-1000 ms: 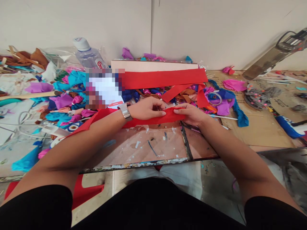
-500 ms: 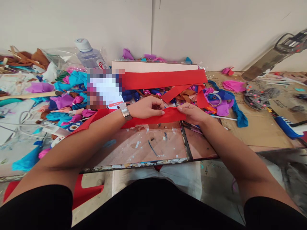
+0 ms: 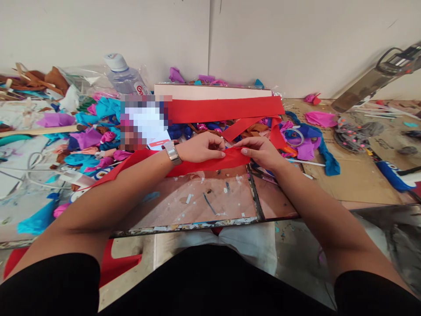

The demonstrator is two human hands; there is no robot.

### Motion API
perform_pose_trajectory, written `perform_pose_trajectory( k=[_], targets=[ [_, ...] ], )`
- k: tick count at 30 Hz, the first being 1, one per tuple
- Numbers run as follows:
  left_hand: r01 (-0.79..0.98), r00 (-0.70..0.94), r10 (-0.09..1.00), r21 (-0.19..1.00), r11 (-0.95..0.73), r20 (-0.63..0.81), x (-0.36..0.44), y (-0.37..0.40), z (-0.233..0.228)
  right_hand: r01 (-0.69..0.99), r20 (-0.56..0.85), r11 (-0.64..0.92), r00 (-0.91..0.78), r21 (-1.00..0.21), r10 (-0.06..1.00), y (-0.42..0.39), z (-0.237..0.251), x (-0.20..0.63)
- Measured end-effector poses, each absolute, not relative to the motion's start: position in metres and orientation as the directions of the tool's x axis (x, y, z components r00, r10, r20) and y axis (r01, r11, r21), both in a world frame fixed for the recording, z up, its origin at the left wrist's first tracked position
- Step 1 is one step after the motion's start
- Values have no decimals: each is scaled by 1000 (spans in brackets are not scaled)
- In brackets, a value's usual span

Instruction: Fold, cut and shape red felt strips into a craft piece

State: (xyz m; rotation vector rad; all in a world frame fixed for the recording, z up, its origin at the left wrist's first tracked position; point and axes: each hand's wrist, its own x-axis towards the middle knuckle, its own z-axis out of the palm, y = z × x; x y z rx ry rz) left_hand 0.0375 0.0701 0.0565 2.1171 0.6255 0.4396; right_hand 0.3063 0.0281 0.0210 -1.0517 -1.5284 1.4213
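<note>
My left hand (image 3: 200,148), with a metal watch on its wrist, pinches the upper edge of a long red fabric strip (image 3: 210,164). The strip lies across a glass work plate (image 3: 197,202) and runs off to the left under my forearm. My right hand (image 3: 259,152) grips the strip's right end, thumb on top, fingertips almost touching those of the left hand. Behind the hands lies a wide red fabric band (image 3: 226,109) with narrower red strips (image 3: 241,127) beside it.
Heaps of cyan, purple and pink fabric scraps (image 3: 92,131) fill the left side, with a plastic water bottle (image 3: 123,74) behind. A tape roll (image 3: 296,136) and blue cloth (image 3: 324,151) lie right of the hands on cardboard (image 3: 355,175). A wall stands at the back.
My right hand has crept a little left along the red strip towards the left hand, bunching the strip's end. The left hand has stayed in place.
</note>
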Motion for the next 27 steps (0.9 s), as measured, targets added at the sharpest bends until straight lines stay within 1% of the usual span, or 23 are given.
perform_pose_trajectory(
  k=[5,8,14,22,27],
  targets=[
    [279,815,572,802,-528,93,39,69,55,157,8,68,-353,-985,936,25,24,303],
    [296,816,572,784,-546,90,39,68,55,183,8,78,-354,-980,935,24,24,301],
    [318,823,565,774,-548,62,39,67,52,160,-11,47,-344,-986,939,24,21,297],
    [274,838,543,815,-511,59,41,63,52,98,-61,-26,-371,-995,926,21,19,294],
    [263,841,536,804,-533,80,43,62,50,78,-39,-7,-422,-997,906,22,15,296]
  ],
)
